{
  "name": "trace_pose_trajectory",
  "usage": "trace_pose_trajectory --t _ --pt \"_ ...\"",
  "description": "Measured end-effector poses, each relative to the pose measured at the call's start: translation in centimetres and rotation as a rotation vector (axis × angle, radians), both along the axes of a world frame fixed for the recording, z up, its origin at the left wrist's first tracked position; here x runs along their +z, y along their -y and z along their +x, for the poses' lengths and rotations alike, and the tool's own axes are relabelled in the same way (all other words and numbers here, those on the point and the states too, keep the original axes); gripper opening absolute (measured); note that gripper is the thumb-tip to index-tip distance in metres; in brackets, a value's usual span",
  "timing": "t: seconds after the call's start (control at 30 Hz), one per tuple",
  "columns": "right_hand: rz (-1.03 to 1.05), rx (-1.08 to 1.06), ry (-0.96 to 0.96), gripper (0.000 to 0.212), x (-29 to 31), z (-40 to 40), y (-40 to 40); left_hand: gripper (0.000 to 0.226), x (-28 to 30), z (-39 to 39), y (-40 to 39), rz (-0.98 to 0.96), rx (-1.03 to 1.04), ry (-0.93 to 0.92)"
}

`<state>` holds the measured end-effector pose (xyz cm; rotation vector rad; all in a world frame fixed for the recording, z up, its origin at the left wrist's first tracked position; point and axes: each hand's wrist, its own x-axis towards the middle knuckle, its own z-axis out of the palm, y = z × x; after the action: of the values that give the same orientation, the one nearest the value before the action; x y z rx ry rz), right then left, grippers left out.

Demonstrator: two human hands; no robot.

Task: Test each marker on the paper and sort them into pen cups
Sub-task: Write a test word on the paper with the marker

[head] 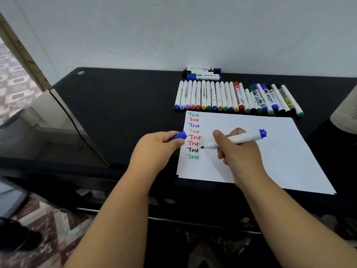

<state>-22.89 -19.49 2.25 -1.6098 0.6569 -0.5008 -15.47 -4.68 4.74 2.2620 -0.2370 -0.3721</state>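
Observation:
My right hand (238, 151) grips an uncapped white marker (243, 137) with a blue end; its dark tip hangs just over the white paper (270, 151), right of the black "Test". My left hand (156, 147) holds the blue cap (179, 135) at the paper's left edge. Down the paper's left side run several "Test" words in green, red, blue and black. A row of several capped markers (237, 98) lies behind the paper. A few more markers (201, 74) are stacked against the wall.
The black table (116, 105) runs to a white wall. A cable (77, 128) crosses its left part beside a glass panel. A pale object (345, 117) stands at the right edge. Patterned floor shows below. No pen cups are in view.

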Motion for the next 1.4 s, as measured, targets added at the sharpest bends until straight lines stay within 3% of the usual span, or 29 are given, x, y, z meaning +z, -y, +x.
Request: trace_pose_trajectory --t 0.17,0.43,1.4 --pt "-0.192 0.067 -0.057 0.032 -0.8 0.0 -1.7 0.036 -0.5 0.2 -0.2 0.013 -0.021 0.008" --pt "-0.311 0.152 -0.110 0.029 -1.3 0.2 -2.4 0.036 -0.8 0.5 0.0 0.013 -0.053 0.019" --pt "-0.330 0.152 -0.076 0.033 -1.0 0.0 -2.4 0.038 -0.6 0.1 0.3 -0.006 -0.066 -0.011"
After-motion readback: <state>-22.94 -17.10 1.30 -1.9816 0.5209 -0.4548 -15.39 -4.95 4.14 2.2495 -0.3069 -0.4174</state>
